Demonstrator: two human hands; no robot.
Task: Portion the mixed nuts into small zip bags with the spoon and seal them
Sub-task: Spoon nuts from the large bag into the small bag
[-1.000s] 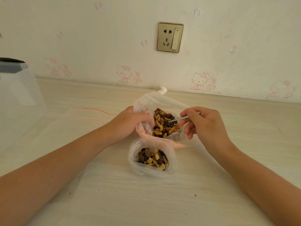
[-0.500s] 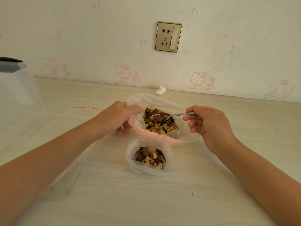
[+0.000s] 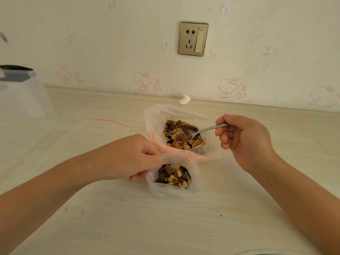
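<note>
A large clear bag of mixed nuts lies open in the middle of the table. Just in front of it stands a small zip bag, open at the top and partly filled with nuts. My left hand pinches the small bag's left rim. My right hand grips the handle of a metal spoon. The spoon's bowl carries a few nuts and hovers over the large bag's contents.
A crumpled white tissue lies by the wall behind the large bag. A translucent container with a dark lid stands at the far left. A thin red thread and flat clear plastic lie left of the bags.
My left hand let go of the large bag's rim and moved down to the small bag's rim. The spoon came up out of the nuts with a load.
</note>
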